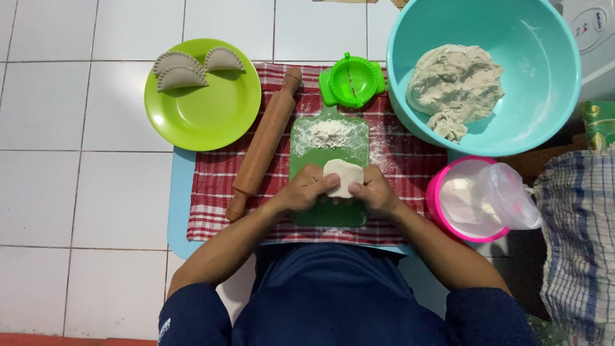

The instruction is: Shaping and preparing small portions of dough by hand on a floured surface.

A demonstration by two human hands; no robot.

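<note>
Both hands hold a small flat piece of white dough (344, 175) over a green cutting board (330, 214). My left hand (306, 189) grips its left side and my right hand (373, 191) its right side, thumbs on top. A little heap of flour (330, 133) lies on the far part of the board. A wooden rolling pin (264, 145) lies diagonally just left of the board. A green dumpling press (352, 80) sits open beyond the board.
A lime green plate (211, 112) at the left carries three shaped dumplings (181, 69). A turquoise bowl (538, 77) at the back right holds a dough mass (456, 84). A pink tub (439, 192) with a plastic bag stands at the right. A red checked cloth (211, 192) covers a blue mat.
</note>
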